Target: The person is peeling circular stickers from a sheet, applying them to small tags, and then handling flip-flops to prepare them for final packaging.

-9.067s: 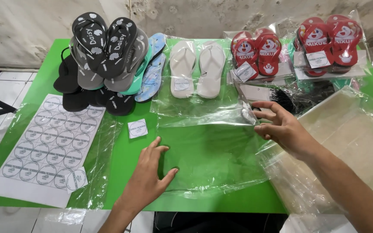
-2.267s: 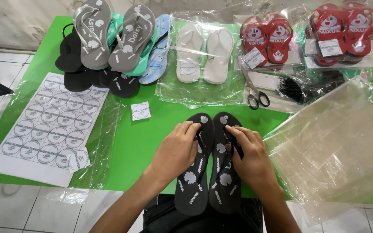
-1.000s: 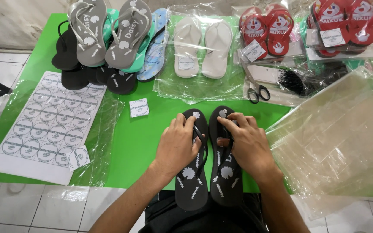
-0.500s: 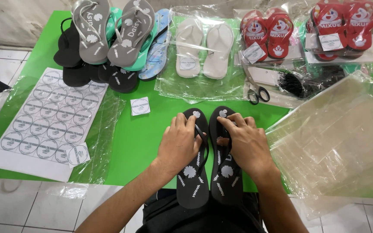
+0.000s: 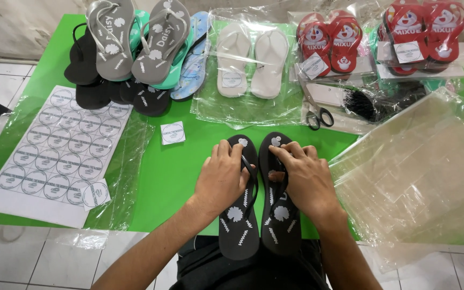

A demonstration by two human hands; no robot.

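black flip-flops with white flowers, green table, red sandals

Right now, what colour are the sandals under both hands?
Black sandals with white flower prints, head view.

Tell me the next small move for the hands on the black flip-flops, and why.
Probably press the black patterned flip-flops flush, side by side. The left hand and right hand each rest on one, fingers at the straps, and the stack of clear plastic bags lies just right.

A sticker sheet is lying on the left of the green table, a loose sticker near it. Grey sandals are topping a pile; white sandals and red sandals are sitting bagged beside scissors. Clear bags are stacked right.
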